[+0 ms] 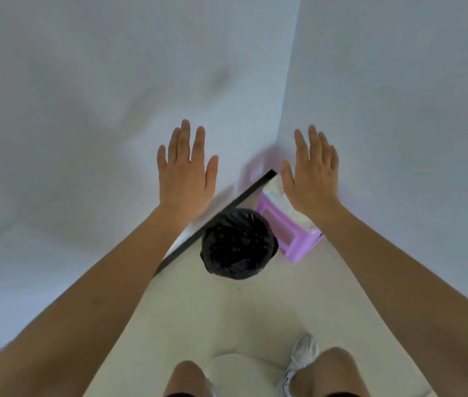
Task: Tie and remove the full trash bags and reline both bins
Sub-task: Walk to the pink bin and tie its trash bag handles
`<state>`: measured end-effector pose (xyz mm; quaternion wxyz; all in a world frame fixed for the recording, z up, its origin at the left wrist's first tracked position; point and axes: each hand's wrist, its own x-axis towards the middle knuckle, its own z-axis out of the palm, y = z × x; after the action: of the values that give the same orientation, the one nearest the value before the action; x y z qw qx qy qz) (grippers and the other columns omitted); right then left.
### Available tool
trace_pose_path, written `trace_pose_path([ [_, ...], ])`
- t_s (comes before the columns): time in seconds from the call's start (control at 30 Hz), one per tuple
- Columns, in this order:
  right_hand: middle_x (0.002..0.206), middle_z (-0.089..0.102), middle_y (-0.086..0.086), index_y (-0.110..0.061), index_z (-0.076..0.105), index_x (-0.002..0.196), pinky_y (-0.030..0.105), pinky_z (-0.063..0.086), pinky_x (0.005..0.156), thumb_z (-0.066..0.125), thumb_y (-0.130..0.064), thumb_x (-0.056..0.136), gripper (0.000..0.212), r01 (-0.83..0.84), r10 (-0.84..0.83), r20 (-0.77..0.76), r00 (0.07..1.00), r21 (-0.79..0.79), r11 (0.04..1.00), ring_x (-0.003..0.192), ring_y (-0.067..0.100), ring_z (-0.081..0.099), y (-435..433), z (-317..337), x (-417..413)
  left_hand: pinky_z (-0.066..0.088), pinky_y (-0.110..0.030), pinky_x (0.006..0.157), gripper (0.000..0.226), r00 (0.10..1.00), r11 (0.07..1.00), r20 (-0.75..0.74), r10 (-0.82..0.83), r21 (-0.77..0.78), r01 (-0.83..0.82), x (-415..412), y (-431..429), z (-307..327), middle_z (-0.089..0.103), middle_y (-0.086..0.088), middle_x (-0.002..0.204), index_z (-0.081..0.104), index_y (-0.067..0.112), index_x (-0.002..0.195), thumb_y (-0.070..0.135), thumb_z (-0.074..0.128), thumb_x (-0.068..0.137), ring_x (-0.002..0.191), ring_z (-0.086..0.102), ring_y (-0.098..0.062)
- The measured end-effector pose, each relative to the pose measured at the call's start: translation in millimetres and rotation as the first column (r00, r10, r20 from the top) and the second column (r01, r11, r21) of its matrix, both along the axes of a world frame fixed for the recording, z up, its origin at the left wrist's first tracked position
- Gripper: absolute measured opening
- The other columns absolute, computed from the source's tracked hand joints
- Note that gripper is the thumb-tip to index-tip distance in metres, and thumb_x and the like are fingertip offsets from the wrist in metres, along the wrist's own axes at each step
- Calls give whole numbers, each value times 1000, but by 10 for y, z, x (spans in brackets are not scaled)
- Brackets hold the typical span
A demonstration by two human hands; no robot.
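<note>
Hands reach forward at mid-frame, backs up: the left hand (185, 170) and right hand (311, 174) are both spread flat with straight fingers, holding nothing. Below and between them, near the centre of the frame, a round bin lined with a black trash bag (238, 245) stands on the pale floor (212, 316). Just to its right a purple bin (290, 227) with a light bag inside sits in the wall corner, partly behind the right hand. A white sneaker (303, 353) shows at the lower edge.
</note>
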<state>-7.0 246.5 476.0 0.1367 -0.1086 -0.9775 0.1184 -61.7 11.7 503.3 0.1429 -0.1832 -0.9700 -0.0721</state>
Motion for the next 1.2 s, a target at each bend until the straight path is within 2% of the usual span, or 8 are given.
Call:
trace_pose_path([
  [0.17, 161, 21, 20, -11, 23, 155, 55, 15, 121, 37, -38, 102, 61, 25, -8, -222, 975, 76, 997, 149, 39, 17, 274, 2261, -43, 26, -54, 114, 58, 980, 997, -200, 5, 73, 10, -160, 112, 2216, 24, -16, 159, 26, 12, 152, 42, 27, 103, 145, 27, -34],
  [0.3, 160, 23, 20, -11, 24, 154, 54, 18, 120, 36, -38, 102, 60, 80, -14, -382, 924, 159, 984, 148, 39, 20, 346, 3377, 19, 25, -53, 115, 58, 943, 984, -334, -4, 168, 64, -123, 77, 3292, 26, -16, 159, 28, 12, 152, 43, 27, 103, 145, 26, -34],
  [0.5, 161, 21, 20, -12, 25, 155, 55, 13, 121, 35, -41, 102, 61, 211, -53, -509, 859, 258, 943, 149, 38, 20, 40, 3855, 506, 21, -56, 116, 59, 890, 967, -426, -162, 110, 229, 70, -203, 3661, 23, -17, 160, 26, 13, 153, 45, 27, 103, 146, 23, -34],
  [0.7, 163, 14, 19, -15, 23, 156, 55, 10, 121, 37, -44, 103, 63, 346, -179, -416, 892, 370, 862, 151, 36, 16, -157, 3716, 1514, 18, -57, 116, 63, 833, 881, -377, -405, 80, 465, 274, 80, 3676, 20, -18, 160, 23, 11, 153, 48, 24, 102, 147, 20, -36],
  [0.8, 164, 12, 19, -14, 23, 156, 55, 9, 121, 37, -44, 103, 63, 456, -318, -357, 878, 425, 782, 151, 36, 14, -72, 3737, 2319, 20, -57, 115, 63, 759, 772, -329, -561, 124, 624, 674, 618, 3676, 22, -18, 160, 25, 11, 153, 48, 25, 102, 147, 22, -36],
  [0.9, 164, 10, 19, -13, 22, 156, 55, 9, 122, 37, -45, 103, 64, 593, -493, -329, 805, 463, 659, 151, 36, 13, 23, 3833, 3286, 19, -57, 116, 63, 625, 611, -303, -720, 151, 777, 1333, 1185, 3714, 20, -17, 160, 24, 12, 153, 49, 25, 102, 147, 20, -35],
  [1.03, 164, 11, 17, -15, 23, 156, 53, 7, 122, 39, -44, 102, 64, 776, -704, -355, 615, 430, 462, 151, 35, 13, -10, 4002, 4646, 20, -56, 116, 62, 387, 360, -335, -859, 141, 922, 2446, 1778, 3855, 20, -16, 160, 23, 13, 153, 48, 25, 102, 147, 21, -34],
  [1.2, 163, 15, 17, -15, 26, 154, 53, 10, 122, 37, -46, 100, 64, 905, -846, -392, 361, 366, 217, 150, 35, 16, -282, 4095, 6276, 22, -56, 115, 61, 111, 66, -383, -917, 128, 990, 4064, 2283, 4062, 23, -16, 160, 25, 13, 153, 48, 26, 102, 147, 23, -33],
])
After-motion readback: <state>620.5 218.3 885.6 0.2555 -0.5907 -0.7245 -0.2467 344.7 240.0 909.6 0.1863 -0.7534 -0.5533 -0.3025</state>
